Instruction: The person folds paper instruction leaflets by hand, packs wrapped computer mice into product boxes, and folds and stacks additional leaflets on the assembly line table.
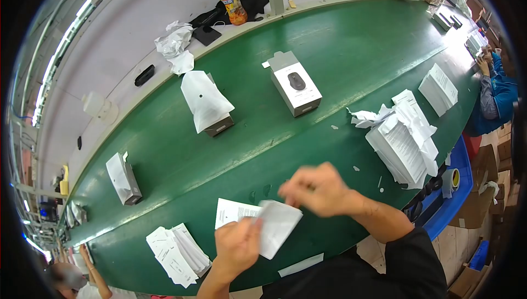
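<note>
My left hand (239, 247) grips a flat white pouch (279, 230) by its left side, thumb on top. My right hand (321, 190) is just above the pouch's upper right corner. Its fingers look curled but are smeared by motion, so whether they hold anything cannot be made out. Partly under the pouch and my left hand, a printed leaflet (233, 211) lies on the green table (329, 244). To the left of my left hand is a loose stack of printed leaflets (178, 255).
Beyond my hands stand a mouse box (296, 82), a box with a white pouch (206, 99) on it, and another box (123, 178). Paper stacks (403, 142) sit at right, above a blue bin (455, 189). A bottle (231, 0) stands behind. Other people work at both ends.
</note>
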The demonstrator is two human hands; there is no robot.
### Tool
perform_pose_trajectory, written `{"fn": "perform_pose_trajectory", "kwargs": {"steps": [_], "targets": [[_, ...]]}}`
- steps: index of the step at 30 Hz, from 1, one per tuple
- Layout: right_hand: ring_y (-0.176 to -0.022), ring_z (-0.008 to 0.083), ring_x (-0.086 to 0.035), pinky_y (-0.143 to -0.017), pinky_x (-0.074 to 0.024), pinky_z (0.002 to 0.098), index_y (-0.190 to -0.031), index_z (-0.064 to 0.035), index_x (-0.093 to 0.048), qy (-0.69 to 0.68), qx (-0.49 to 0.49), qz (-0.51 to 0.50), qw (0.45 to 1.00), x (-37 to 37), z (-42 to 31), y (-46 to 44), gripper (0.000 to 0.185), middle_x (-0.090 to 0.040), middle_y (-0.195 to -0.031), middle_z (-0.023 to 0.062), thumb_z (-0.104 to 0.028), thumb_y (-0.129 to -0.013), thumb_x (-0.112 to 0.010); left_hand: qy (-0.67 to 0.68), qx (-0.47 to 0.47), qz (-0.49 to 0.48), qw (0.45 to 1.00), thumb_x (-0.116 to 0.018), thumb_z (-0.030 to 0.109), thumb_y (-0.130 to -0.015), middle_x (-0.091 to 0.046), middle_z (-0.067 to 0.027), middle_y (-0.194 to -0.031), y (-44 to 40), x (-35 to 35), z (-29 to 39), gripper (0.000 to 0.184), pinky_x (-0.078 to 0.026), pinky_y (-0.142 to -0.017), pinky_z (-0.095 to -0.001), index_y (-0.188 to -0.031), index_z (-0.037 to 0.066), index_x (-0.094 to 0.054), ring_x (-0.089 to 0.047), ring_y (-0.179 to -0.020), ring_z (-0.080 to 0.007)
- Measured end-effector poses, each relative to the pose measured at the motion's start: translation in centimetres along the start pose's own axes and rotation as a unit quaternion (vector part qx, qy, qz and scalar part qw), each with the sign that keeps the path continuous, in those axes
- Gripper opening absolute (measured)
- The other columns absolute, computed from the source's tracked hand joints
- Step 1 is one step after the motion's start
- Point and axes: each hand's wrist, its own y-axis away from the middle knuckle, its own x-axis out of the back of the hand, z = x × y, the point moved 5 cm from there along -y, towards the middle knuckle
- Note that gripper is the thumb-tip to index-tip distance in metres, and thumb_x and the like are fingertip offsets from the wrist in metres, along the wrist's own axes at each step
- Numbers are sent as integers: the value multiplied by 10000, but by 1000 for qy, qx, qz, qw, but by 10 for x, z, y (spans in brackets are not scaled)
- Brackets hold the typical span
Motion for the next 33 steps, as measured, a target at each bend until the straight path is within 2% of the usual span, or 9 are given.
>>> {"fn": "perform_pose_trajectory", "kwargs": {"steps": [4, 8, 13, 17, 20, 21, 25, 29, 33], "targets": [[-648, 98, -624, -614, -497, 247, -1017, 18, -654, -163, -65, 35, 984, -8, 5, -7, 141, -708, -816, 78, -64, -903, -638, 346, 143, 281, 884, -559, 124, -968, -667, -38, -753, 3, -10, -26, 186, -479, -626, -257, -1000, -39, -643, -594, -646, -110], [-662, 100, -620, -637, -486, 240, -1032, 20, -636, 34, -45, -27, 998, -33, 8, 7, 135, -694, -819, 64, -36, -923, -578, 330, 58, 237, 912, -503, 158, -1010, -643, -30, -769, -8, -35, -14, 238, -421, -557, -238, -1017, -48, -621, -556, -652, -63], [-661, 111, -625, -620, -485, 258, -1008, -2, -640, -109, -162, -44, 980, -29, 24, 7, 142, -670, -782, 59, 5, -916, -533, 368, 139, 135, 909, -495, 133, -1009, -675, -74, -818, -2, -17, -17, 253, -436, -591, -212, -1118, -56, -621, -582, -672, -77], [-670, 94, -606, -609, -479, 273, -1012, -28, -645, -175, -56, -25, 983, -25, 24, 5, 190, -643, -768, 45, 41, -896, -512, 429, 112, 11, 896, -528, 115, -996, -693, -89, -840, -7, -14, -5, 239, -438, -607, -187, -1113, -62, -637, -593, -687, -70], [-663, 82, -581, -548, -466, 280, -1001, -63, -645, 205, 271, 34, 940, -18, 0, 11, 181, -644, -807, 82, 37, -895, -537, 589, 192, 93, 780, -574, 78, -972, -694, -82, -796, -15, -17, -1, 187, -430, -565, -183, -1061, -60, -661, -590, -641, -60], [-663, 82, -581, -548, -466, 280, -1001, -63, -645, 202, 271, 32, 941, -18, 0, 12, 181, -644, -807, 82, 37, -895, -537, 617, 207, 111, 751, -583, 71, -967, -694, -81, -788, -14, -18, -4, 176, -429, -556, -182, -1051, -59, -666, -589, -632, -58], [-673, 107, -616, -550, -477, 284, -965, -49, -665, 170, 285, 17, 943, -25, -12, 9, 125, -665, -844, 99, 6, -890, -581, 385, 140, 110, 906, -623, 96, -954, -690, -73, -759, -9, -11, -25, 168, -430, -549, -188, -1008, -55, -675, -590, -633, -50], [-713, 139, -665, -572, -513, 301, -906, -16, -678, -175, -106, 7, 979, -23, 8, 5, 93, -697, -862, 136, 26, -868, -605, 292, 131, 109, 941, -630, 117, -956, -684, -58, -741, -15, -8, -23, 169, -431, -557, -189, -959, -48, -667, -579, -629, -40], [-687, 147, -671, -574, -509, 292, -911, 6, -672, 18, -19, 49, 998, -5, 10, 2, 58, -696, -811, 131, -34, -872, -660, 267, 77, 116, 954, -621, 148, -959, -666, -50, -750, -53, -12, -13, 189, -438, -586, -206, -931, -37, -646, -588, -683, -53]]}}
